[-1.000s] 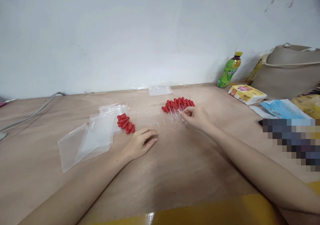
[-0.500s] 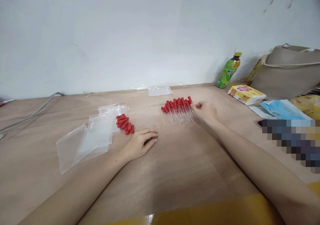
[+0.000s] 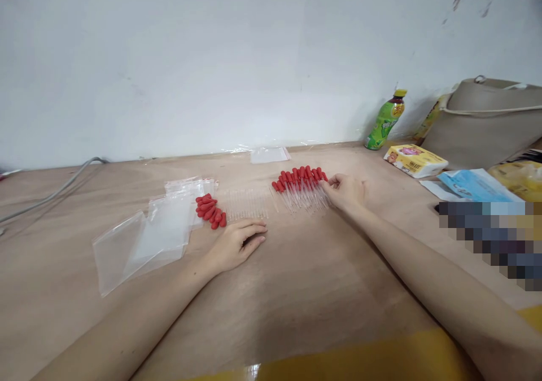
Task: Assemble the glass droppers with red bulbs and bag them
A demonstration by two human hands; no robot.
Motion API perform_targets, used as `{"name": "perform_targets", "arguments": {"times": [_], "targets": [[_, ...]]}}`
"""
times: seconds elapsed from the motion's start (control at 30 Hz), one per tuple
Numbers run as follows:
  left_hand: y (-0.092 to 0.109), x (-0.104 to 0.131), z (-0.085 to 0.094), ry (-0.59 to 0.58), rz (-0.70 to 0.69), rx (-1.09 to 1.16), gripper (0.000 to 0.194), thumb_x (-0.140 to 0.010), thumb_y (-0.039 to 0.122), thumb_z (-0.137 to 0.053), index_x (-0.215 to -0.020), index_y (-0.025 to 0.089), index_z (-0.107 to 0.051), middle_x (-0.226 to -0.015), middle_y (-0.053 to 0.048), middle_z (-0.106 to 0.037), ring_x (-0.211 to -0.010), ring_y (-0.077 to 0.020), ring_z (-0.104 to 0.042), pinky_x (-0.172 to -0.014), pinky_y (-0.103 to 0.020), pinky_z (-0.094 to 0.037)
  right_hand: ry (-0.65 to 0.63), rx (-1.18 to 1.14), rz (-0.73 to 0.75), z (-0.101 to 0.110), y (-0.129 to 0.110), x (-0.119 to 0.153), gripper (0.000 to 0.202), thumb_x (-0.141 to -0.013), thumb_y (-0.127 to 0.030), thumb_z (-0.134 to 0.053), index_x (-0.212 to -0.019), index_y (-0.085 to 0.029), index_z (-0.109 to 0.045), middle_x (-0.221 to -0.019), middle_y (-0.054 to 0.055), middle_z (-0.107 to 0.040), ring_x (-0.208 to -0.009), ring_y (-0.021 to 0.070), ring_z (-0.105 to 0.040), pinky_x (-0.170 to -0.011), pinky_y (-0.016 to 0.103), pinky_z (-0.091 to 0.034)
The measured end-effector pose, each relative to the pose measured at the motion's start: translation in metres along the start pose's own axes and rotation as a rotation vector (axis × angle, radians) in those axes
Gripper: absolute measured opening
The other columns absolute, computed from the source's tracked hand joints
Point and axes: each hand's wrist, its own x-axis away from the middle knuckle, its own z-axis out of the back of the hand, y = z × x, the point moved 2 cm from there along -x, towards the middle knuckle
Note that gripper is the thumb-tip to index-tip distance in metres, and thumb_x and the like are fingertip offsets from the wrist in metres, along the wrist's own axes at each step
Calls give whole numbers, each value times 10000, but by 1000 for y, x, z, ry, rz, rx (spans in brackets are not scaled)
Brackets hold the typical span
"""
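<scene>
"Droppers (image 3: 301,185), where are they?"
"Heaped toward the table's (image 3: 305,279) far edge."
"And the left hand (image 3: 235,248)?"
"Rests just beside the tubes (image 3: 245,204), thumb and fingers parted."
"Right hand (image 3: 345,192)?"
"Fingertips at the rightmost droppers; gripping or not, I cannot tell."

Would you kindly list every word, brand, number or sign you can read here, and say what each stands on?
No text can be read clearly.
Green bottle: lettering too blurred to read.
Yellow packet: dark print too small to read.
Blue packet: pale marks, too blurred to tell.
</scene>
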Motion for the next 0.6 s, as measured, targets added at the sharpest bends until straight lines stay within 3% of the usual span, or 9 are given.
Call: {"name": "perform_targets", "arguments": {"times": [0.17,0.33,0.47,0.6], "targets": [[0,-1,0,-4,-6,17,214,-847,234,-487,-1009,188,-620,-1016,-53,-646,-942,-169,-599,-832,-319,-498,-10,-25,291,2,-37,23,267,-764,-387,-451,-668,-201,-617,-654,15,-630,-673,175,-539,-765,368,-221],[0,-1,0,-3,-9,30,211,-849,234,-485,-1005,184,-619,-1010,-55,-645,-940,-169,-595,-835,-320,-492,-81,31,508,-13,-78,38,216,-768,-310,-476,-686,-199,-642,-720,35,-655,-722,179,-539,-729,350,-205],[-1,0,-1,-13,-2,34,209,-848,226,-488,-1008,186,-616,-1015,-52,-640,-952,-167,-586,-850,-320,-483,-108,45,518,-25,-99,39,212,-775,-288,-466,-695,-189,-636,-749,48,-662,-748,191,-554,-717,353,-206],[-2,0,-1,-9,1,36,211,-848,228,-488,-1014,195,-614,-1013,-45,-642,-957,-166,-585,-853,-323,-484,-95,-54,385,-25,-92,24,230,-796,-309,-437,-721,-194,-623,-764,34,-659,-747,177,-564,-749,354,-224]]}}
